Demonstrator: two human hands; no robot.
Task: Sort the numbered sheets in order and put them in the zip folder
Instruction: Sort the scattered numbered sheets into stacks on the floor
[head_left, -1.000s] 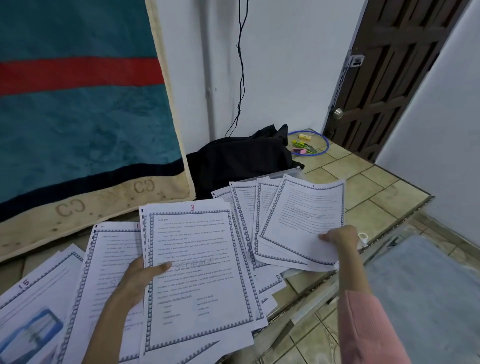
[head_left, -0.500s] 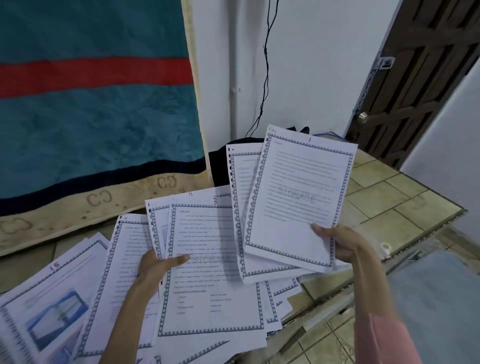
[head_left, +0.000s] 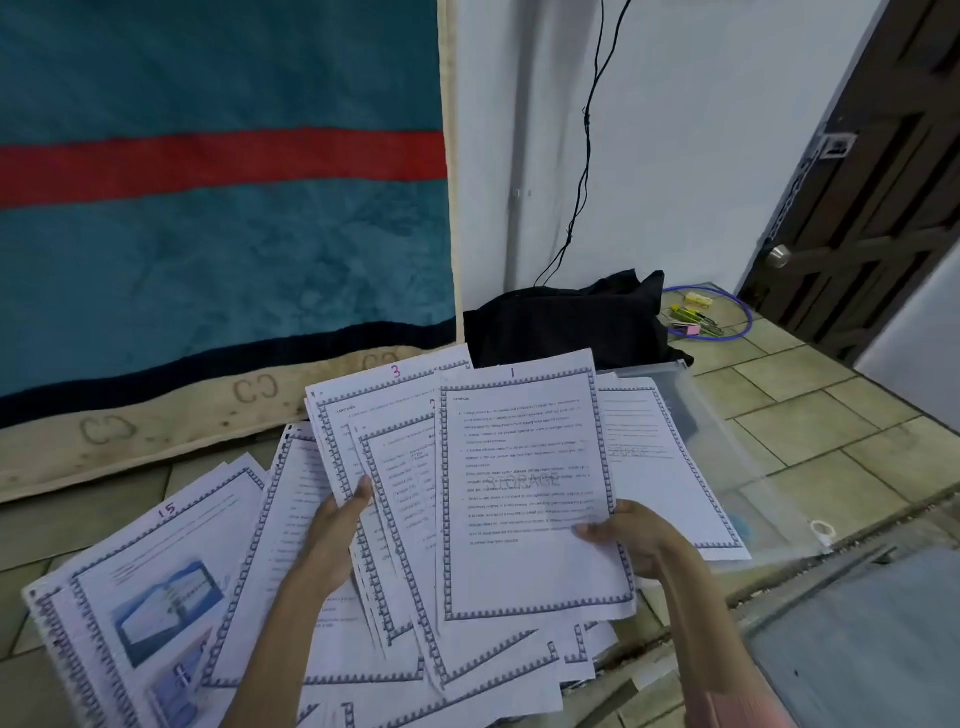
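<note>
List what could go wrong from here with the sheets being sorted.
1. The right hand pinches sheet 1 at one edge only, so it may sag or slip before it lands on the fanned stack under sheet 3 in the left hand.
2. Loose sheets, sheet 15 among them, overlap untidily on the tiled surface, so one may be skipped.
3. A sheet lies on the clear zip folder and may get in the way of filing.
</note>
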